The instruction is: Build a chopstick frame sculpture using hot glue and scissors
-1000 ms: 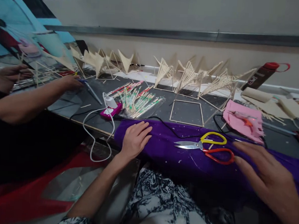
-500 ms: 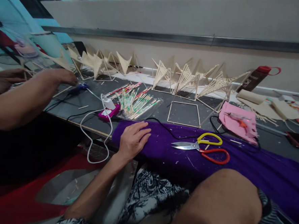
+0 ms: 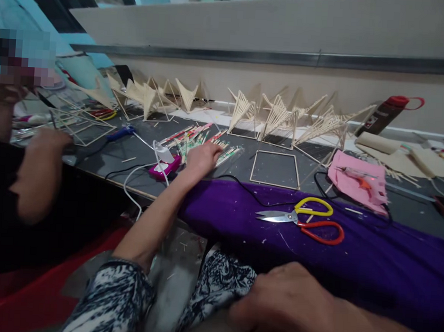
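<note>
My left hand [image 3: 203, 158] reaches over a spread of wrapped chopsticks [image 3: 225, 158] in clear film with red and green print. Its fingers are bent and drawn together at the sticks; whether a stick is between them is hidden. Low in front of my body is my right hand [image 3: 283, 300], blurred, its fingers curled under and out of sight above the patterned clothing. Scissors [image 3: 289, 217] with one yellow and one red handle lie on a purple cloth [image 3: 226, 211]. A square stick frame [image 3: 274, 183] rests flat behind the cloth.
Stick models [image 3: 277, 119] line the wall. At right are a hot glue gun [image 3: 364, 182] on pink cloth [image 3: 341, 178] and a leaning bottle [image 3: 383, 113]. A magenta power strip [image 3: 165, 167] with cables sits left. A co-worker's arm [image 3: 43, 170] is at far left.
My left hand has left the purple cloth and moved forward onto the wrapped chopsticks. My right hand has come into view, lower down. The co-worker's arm has drawn back left.
</note>
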Demonstrator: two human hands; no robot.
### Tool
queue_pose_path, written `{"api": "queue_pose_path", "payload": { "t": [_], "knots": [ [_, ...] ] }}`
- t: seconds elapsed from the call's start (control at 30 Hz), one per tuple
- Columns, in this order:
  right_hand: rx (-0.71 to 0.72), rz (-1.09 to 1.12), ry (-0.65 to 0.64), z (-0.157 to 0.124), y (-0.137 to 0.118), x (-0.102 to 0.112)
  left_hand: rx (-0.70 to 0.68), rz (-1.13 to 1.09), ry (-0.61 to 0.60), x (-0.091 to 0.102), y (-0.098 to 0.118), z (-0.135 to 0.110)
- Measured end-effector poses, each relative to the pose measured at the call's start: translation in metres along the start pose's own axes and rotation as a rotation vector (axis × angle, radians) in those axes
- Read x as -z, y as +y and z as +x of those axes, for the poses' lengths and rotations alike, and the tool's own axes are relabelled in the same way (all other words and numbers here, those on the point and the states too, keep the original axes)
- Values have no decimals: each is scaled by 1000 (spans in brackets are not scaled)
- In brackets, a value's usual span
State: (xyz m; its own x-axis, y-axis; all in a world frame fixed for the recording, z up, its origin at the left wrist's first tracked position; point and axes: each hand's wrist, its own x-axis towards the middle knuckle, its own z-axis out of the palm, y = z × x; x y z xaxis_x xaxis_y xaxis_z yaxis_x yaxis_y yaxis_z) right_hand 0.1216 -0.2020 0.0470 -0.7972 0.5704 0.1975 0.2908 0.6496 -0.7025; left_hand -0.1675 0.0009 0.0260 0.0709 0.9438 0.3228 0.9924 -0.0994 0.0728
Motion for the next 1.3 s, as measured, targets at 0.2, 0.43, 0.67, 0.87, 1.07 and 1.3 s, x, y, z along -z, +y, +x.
{"api": "queue_pose_path", "payload": {
  "t": [0.2,0.43,0.67,0.87,1.07,1.3],
  "knots": [
    [-220,56,70,-33,28,0,68,155,-280,-27,11,29],
    [-244,179,112,-50,51,-17,76,161,-278,-44,13,26],
    [-291,181,136,-57,57,-23,143,124,-208,-39,8,37],
    [-356,212,144,-58,61,-30,288,-110,-121,-14,-17,51],
    [-385,195,140,-58,72,-38,346,-261,-105,-10,-33,43],
    [-411,216,121,-60,75,-41,328,-503,-56,8,-26,32]
  ]
}}
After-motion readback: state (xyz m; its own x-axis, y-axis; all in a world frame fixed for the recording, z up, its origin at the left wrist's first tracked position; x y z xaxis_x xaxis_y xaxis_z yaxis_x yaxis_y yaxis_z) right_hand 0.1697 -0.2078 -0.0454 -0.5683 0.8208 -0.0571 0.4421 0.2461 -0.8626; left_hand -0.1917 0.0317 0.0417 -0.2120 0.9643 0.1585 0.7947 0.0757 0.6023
